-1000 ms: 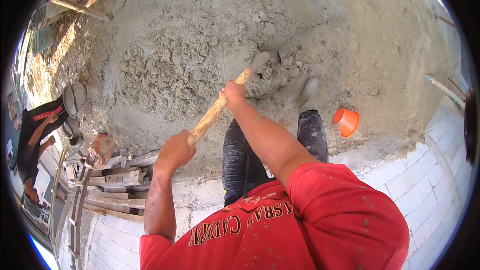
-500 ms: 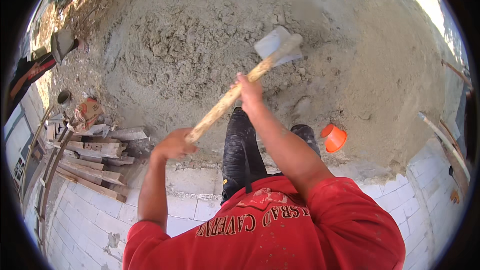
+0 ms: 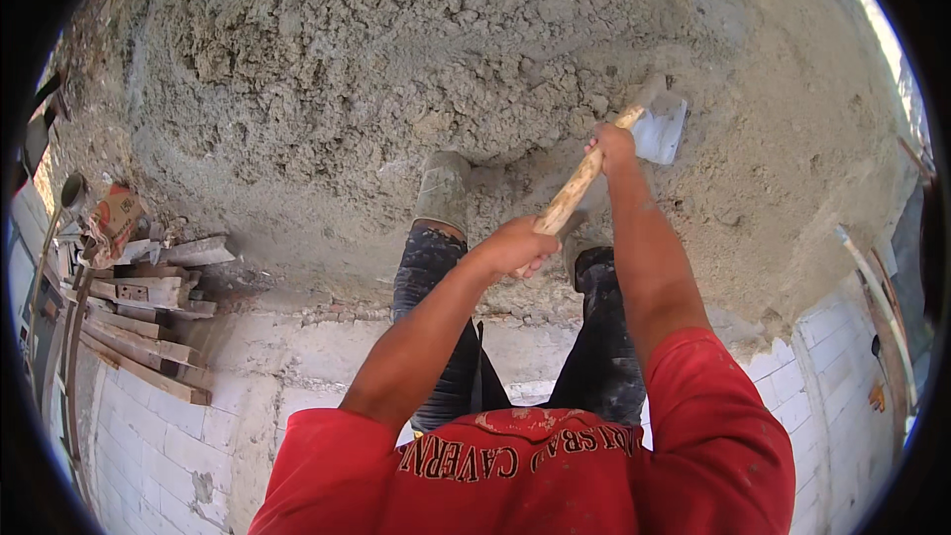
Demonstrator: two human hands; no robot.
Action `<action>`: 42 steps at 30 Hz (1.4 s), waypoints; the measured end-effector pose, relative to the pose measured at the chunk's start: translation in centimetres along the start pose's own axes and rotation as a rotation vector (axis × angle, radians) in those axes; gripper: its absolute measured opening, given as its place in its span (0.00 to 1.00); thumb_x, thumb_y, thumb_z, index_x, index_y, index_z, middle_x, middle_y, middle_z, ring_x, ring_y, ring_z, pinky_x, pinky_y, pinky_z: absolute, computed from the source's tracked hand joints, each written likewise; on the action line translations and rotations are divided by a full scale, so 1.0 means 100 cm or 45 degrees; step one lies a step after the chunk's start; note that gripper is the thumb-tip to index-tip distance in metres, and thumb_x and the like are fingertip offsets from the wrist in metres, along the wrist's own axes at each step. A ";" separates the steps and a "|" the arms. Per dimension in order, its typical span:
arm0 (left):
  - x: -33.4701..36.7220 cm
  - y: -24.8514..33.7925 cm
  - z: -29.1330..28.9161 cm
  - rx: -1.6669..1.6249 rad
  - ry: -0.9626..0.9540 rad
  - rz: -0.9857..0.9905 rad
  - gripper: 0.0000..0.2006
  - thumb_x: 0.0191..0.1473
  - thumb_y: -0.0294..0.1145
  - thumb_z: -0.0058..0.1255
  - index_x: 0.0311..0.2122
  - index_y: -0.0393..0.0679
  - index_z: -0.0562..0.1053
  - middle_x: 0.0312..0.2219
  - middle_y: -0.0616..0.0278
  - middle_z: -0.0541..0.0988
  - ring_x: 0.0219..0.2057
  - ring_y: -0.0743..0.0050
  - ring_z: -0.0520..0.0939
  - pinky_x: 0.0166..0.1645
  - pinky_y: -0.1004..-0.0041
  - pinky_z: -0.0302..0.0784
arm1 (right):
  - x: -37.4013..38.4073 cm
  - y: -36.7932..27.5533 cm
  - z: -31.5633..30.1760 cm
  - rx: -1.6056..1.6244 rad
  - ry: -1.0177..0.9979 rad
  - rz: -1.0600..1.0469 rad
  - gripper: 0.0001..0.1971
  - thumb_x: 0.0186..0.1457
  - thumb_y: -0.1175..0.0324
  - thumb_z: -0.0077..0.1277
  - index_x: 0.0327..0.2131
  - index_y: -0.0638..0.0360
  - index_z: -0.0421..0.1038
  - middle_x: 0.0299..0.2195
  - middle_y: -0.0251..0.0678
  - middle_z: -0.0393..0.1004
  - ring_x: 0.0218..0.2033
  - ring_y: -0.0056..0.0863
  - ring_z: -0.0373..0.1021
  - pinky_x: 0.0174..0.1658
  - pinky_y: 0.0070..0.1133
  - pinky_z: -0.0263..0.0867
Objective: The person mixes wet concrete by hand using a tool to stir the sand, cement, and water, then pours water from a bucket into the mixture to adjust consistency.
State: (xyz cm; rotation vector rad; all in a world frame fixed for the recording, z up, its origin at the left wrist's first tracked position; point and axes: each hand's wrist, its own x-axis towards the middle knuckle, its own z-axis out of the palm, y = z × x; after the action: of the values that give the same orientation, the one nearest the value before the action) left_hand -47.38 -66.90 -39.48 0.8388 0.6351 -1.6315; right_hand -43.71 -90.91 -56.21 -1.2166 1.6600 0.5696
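Observation:
With both hands I grip the wooden handle of a hoe [image 3: 571, 196], which slants up to the right. My left hand [image 3: 517, 246] is closed round its near end, in front of my legs. Farther up, close to the blade, my right hand [image 3: 614, 147] is wrapped round it. The pale metal blade [image 3: 662, 129] rests at the right edge of a wide, lumpy bed of grey wet mortar [image 3: 396, 69]. Smoother grey mix lies to the right of the blade. My boots stand at the mortar's near side, the left one [image 3: 444, 188] coated in it.
Wooden boards [image 3: 149, 322] are stacked at the left, with a crumpled paper sack [image 3: 117, 218] and a small bucket [image 3: 73, 190] behind them. Pale block walling [image 3: 178, 426] runs along the near side. A long pole [image 3: 877, 287] leans at the right.
The hoe has swung right and nearer, and its blade has come down onto the mix. My left hand has moved right, toward my legs. The orange bucket no longer shows.

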 end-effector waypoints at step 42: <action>0.052 0.300 0.339 1.400 0.354 0.560 0.20 0.44 0.36 0.56 0.43 0.38 0.75 0.37 0.40 0.80 0.41 0.40 0.81 0.47 0.53 0.76 | -0.065 -0.389 -0.346 0.808 0.024 -0.424 0.07 0.59 0.70 0.46 0.28 0.58 0.61 0.22 0.31 0.62 0.20 0.24 0.62 0.26 0.24 0.66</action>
State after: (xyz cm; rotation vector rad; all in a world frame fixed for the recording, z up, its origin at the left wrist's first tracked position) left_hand -25.13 -102.84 -22.44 1.8595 -0.3477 -1.3881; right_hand -22.93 -130.86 -29.36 -0.9830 1.4455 -0.1731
